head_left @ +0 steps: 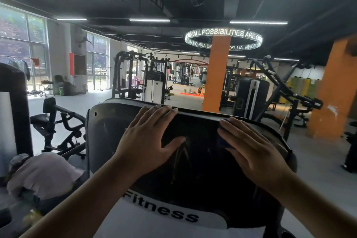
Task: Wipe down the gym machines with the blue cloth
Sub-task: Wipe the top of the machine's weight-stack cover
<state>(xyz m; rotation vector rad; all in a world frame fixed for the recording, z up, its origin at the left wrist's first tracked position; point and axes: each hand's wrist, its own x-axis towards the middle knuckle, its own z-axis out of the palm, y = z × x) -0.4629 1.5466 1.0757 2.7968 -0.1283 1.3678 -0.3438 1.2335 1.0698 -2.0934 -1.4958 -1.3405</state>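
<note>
A black gym machine shroud (197, 162) with a white band reading "Fitness" fills the lower middle of the head view. My left hand (148, 137) lies flat on its top, fingers straight and reaching the upper edge. To the right, my right hand (251, 147) presses flat on the blue cloth (222, 137). Only a dark blue strip of the cloth shows past my fingers and thumb; the rest is hidden under the palm.
A black exercise machine (58, 127) stands on the grey floor at left. A pinkish cloth bundle (44, 172) lies at lower left. An orange pillar (216, 75) rises behind the shroud, another (332, 91) at right, with more machines (280, 91) between.
</note>
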